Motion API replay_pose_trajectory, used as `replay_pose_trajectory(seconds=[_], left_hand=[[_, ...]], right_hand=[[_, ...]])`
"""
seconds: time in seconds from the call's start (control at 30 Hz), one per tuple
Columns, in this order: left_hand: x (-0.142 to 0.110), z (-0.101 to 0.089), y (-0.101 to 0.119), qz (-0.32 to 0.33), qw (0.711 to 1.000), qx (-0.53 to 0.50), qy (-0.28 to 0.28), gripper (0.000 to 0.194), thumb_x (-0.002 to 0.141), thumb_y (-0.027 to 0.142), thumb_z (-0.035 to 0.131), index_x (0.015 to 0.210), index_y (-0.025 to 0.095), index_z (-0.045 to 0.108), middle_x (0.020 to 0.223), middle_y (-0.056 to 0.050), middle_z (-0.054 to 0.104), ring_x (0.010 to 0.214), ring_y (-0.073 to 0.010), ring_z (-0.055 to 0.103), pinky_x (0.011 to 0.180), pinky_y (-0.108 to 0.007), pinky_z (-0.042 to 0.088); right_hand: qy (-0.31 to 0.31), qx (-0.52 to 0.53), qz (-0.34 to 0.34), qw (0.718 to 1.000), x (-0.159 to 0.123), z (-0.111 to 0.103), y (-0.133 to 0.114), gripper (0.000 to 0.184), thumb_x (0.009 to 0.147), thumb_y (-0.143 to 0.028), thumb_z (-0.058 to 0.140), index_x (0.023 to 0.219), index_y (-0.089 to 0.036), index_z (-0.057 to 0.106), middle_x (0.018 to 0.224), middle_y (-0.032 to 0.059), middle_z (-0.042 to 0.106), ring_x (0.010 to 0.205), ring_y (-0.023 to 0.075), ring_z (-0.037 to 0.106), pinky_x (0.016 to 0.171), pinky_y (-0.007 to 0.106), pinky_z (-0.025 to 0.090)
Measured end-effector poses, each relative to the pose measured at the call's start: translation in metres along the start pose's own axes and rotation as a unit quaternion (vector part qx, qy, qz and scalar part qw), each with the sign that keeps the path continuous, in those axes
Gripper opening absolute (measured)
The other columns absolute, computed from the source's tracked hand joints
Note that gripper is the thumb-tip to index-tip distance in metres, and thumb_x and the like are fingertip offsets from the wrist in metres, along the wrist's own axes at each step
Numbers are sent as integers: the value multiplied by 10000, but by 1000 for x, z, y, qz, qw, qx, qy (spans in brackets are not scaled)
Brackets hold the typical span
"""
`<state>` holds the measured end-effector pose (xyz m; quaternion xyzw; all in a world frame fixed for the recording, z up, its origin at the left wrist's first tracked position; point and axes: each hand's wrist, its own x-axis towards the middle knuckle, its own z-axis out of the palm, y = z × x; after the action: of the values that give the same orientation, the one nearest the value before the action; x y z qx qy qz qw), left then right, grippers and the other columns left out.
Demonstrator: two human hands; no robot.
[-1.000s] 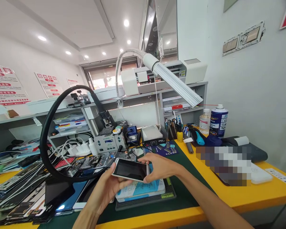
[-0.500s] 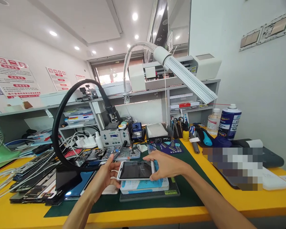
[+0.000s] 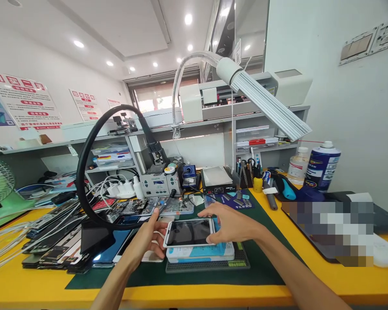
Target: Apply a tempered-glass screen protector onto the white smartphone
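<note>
A white-framed smartphone (image 3: 190, 232) with a dark screen is held level above a white-and-blue box (image 3: 202, 252). My right hand (image 3: 234, 226) grips its right end, thumb at the near edge and fingers at the far side. At the phone's left edge is my left hand (image 3: 147, 241), fingers spread and thumb raised; whether a fingertip touches the frame I cannot tell. Beneath the box lies a grey perforated pad (image 3: 210, 265) on a dark green mat (image 3: 265, 267).
Stacked phone parts (image 3: 54, 245) and white cables crowd the left. A black flexible hose (image 3: 80, 172) arches over them. Behind stand a grey soldering station (image 3: 158, 185) and a black-and-white device (image 3: 218, 181). A spray can (image 3: 323, 165) and a clear bottle (image 3: 298, 165) stand at right.
The whole scene has shifted a little to the right in view. My left fingers look slightly more spread at the phone's edge. My right hand keeps its grip.
</note>
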<state>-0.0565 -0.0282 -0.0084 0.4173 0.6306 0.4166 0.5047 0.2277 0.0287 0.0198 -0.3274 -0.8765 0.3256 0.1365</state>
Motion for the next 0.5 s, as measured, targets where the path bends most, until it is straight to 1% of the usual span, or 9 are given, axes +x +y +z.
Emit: replay_pose_trajectory(seconds=[0.1, 0.17, 0.23, 0.27, 0.33, 0.37, 0.4, 0.5], left_hand=[[0, -6, -2, 30, 998, 35, 33, 689, 838, 758, 436, 910, 113, 668, 723, -75, 624, 484, -202, 594, 397, -368, 554], [0, -16, -1, 67, 992, 74, 75, 609, 807, 712, 526, 898, 125, 659, 721, -60, 632, 447, -172, 553, 352, -315, 482], [1, -28, 3, 105, 979, 123, 121, 509, 792, 621, 606, 896, 125, 657, 631, -17, 607, 377, -125, 460, 338, -264, 392], [2, -35, 6, 123, 971, 146, 142, 466, 804, 570, 612, 939, 126, 654, 635, -8, 619, 371, -114, 444, 348, -251, 372], [6, -47, 14, 142, 956, 188, 174, 410, 856, 459, 563, 1083, 123, 623, 698, -11, 665, 371, -114, 446, 356, -249, 356], [9, -52, 18, 144, 949, 212, 185, 391, 873, 404, 544, 1135, 119, 603, 716, -12, 679, 367, -118, 455, 362, -255, 363], [13, -57, 22, 138, 942, 236, 195, 379, 880, 359, 542, 1164, 112, 591, 690, -4, 673, 358, -125, 462, 365, -262, 369], [30, -66, 33, 99, 923, 310, 206, 408, 896, 289, 587, 1257, 100, 556, 595, 31, 627, 340, -136, 473, 383, -273, 401]], right_hand=[[4, 7, 2, 1000, 0, 0, 2, 783, 725, -496, 760, 1434, -244, 544, 1483, 109, 496, 1368, 384, 419, 961, 402, 463], [7, 14, 1, 1000, 1, 1, 2, 781, 721, -494, 766, 1429, -247, 549, 1463, 102, 513, 1314, 368, 474, 918, 380, 480], [13, 17, -3, 1000, 1, 1, 3, 774, 717, -486, 772, 1422, -251, 556, 1444, 99, 527, 1266, 356, 510, 883, 365, 489], [17, 17, -5, 1000, 1, 2, 3, 765, 715, -479, 775, 1414, -252, 564, 1431, 99, 535, 1248, 351, 520, 871, 361, 491], [26, 17, -10, 999, 1, 2, 4, 735, 714, -466, 779, 1390, -249, 586, 1396, 103, 555, 1212, 344, 538, 855, 358, 492], [30, 17, -11, 999, 1, 3, 4, 720, 714, -465, 780, 1377, -248, 598, 1376, 105, 566, 1187, 339, 548, 845, 357, 493], [33, 19, -12, 999, 1, 3, 4, 711, 714, -469, 780, 1367, -248, 606, 1358, 108, 573, 1159, 332, 559, 832, 355, 495], [39, 24, -14, 999, 1, 3, 5, 695, 714, -484, 782, 1350, -255, 619, 1329, 109, 581, 1084, 306, 581, 782, 335, 498]])
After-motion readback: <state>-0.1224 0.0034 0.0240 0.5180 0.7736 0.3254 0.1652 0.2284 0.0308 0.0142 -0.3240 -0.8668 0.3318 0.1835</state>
